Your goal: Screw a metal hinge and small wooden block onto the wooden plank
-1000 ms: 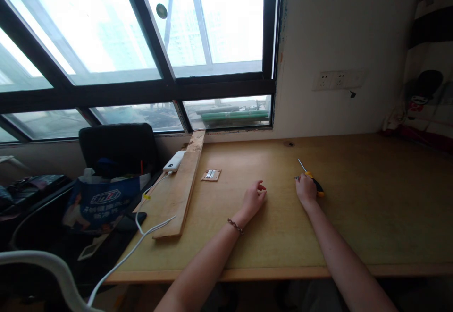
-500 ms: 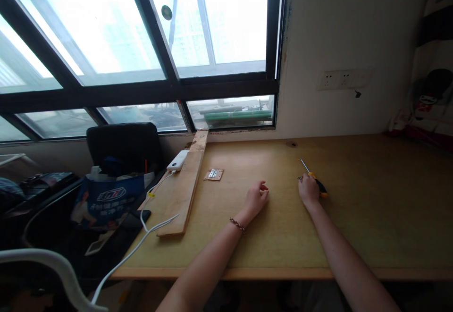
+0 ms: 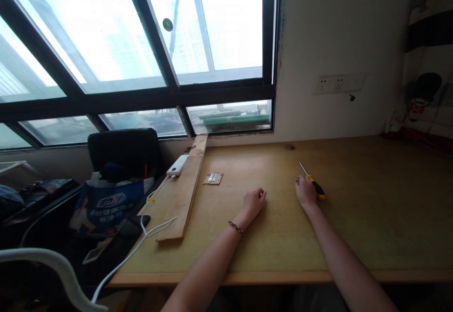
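My left hand point(image 3: 254, 201) rests on the table with its fingers curled in, a braided bracelet point(image 3: 236, 228) at its wrist. I see nothing between its fingertips. To the right, my right hand point(image 3: 306, 191) lies with bent fingers close against a screwdriver point(image 3: 319, 191) with a yellow and black handle. The screwdriver's thin shaft points away toward the wall. Something small and dark shows at the right fingertips, too small to name. Left of both hands, a metal hinge point(image 3: 212, 177) lies on a small piece of brown card point(image 3: 217, 181).
A long wooden board point(image 3: 184, 198) lies along the table's left side, with a white power bank point(image 3: 177, 165) against it and a white cable point(image 3: 144, 220). Beyond stand a black chair point(image 3: 123, 149) and a blue bag point(image 3: 109, 208). The wall holds sockets point(image 3: 331, 84).
The fingers of my left hand have drawn closer together. My right hand stays beside the screwdriver. The whole view has shifted slightly.
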Demonstrator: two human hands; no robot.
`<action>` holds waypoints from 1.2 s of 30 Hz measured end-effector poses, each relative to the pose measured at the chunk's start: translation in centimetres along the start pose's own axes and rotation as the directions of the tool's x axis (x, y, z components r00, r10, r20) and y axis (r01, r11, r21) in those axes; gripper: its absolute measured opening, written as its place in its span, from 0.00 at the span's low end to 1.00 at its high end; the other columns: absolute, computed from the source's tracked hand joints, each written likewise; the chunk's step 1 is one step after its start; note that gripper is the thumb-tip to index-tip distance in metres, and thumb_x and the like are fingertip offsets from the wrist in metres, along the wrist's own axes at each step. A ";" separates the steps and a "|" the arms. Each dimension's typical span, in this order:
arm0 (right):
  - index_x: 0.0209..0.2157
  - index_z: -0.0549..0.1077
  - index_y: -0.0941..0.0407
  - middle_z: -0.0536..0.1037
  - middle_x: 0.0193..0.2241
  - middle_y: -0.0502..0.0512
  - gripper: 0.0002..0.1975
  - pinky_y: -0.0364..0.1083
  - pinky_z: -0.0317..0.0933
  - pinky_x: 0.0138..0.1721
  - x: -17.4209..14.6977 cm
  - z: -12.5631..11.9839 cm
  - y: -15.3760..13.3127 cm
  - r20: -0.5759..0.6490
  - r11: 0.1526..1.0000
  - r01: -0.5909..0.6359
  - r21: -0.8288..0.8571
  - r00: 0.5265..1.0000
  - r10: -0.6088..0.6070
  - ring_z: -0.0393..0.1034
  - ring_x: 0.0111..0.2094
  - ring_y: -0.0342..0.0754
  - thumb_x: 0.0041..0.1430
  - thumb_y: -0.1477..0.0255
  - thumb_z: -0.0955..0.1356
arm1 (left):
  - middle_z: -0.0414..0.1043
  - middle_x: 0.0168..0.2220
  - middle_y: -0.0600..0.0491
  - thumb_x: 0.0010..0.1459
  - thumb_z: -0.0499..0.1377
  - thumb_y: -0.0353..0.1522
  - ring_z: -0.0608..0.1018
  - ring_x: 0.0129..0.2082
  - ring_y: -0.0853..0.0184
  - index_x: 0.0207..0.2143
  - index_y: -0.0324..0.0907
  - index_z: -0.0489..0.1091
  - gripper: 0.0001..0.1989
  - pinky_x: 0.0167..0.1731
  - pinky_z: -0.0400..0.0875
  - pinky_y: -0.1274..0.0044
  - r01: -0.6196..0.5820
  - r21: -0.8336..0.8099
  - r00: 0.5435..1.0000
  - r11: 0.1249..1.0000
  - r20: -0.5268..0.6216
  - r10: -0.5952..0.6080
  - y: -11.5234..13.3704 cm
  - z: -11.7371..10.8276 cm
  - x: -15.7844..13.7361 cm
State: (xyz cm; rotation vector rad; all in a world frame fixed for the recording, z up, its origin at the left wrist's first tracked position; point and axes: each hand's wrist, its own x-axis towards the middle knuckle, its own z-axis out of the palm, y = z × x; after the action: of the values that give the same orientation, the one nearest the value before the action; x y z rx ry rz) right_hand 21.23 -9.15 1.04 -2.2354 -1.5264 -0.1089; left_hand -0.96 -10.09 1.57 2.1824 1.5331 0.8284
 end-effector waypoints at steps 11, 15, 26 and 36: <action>0.41 0.68 0.60 0.72 0.37 0.60 0.11 0.42 0.56 0.33 0.6 0.4 -0.1 0.005 0.994 0.078 0.071 0.997 -0.079 0.68 0.38 0.48 0.56 0.75 0.62 | 0.71 0.22 0.50 0.58 0.47 0.42 0.68 0.20 0.70 0.23 0.41 0.71 0.20 0.23 0.54 0.78 -0.121 0.153 0.992 0.981 0.039 0.116 0.2 0.5 0.1; 0.42 0.69 0.58 0.73 0.37 0.56 0.11 0.41 0.55 0.34 0.2 0.4 -0.6 0.002 0.972 0.178 0.152 0.984 -0.180 0.68 0.35 0.45 0.57 0.72 0.62 | 0.71 0.21 0.47 0.59 0.43 0.43 0.68 0.19 0.69 0.21 0.40 0.72 0.26 0.24 0.54 0.78 -0.135 0.208 0.991 0.969 0.050 0.127 0.2 0.6 0.2; 0.39 0.71 0.57 0.75 0.36 0.55 0.12 0.41 0.53 0.32 -1.3 0.5 -1.3 -0.114 0.940 0.322 0.115 0.944 -0.309 0.69 0.35 0.45 0.60 0.71 0.58 | 0.74 0.25 0.43 0.60 0.41 0.44 0.73 0.23 0.66 0.25 0.40 0.76 0.28 0.25 0.58 0.77 -0.183 0.301 0.983 0.936 0.082 0.166 0.8 0.4 -0.2; 0.33 0.72 0.56 0.76 0.31 0.54 0.14 0.42 0.52 0.29 -1.6 0.6 -1.9 -0.132 0.906 0.408 0.117 0.910 -0.393 0.70 0.31 0.46 0.61 0.69 0.58 | 0.75 0.27 0.44 0.60 0.41 0.43 0.74 0.24 0.67 0.27 0.40 0.76 0.28 0.25 0.58 0.77 -0.157 0.332 0.983 0.930 0.146 0.114 1.2 0.1 -0.2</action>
State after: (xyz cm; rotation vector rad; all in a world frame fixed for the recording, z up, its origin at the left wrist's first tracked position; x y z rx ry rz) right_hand 18.78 -9.72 0.59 -1.7502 -1.8522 -0.2293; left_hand -0.06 -10.71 2.13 2.5585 1.5744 0.4772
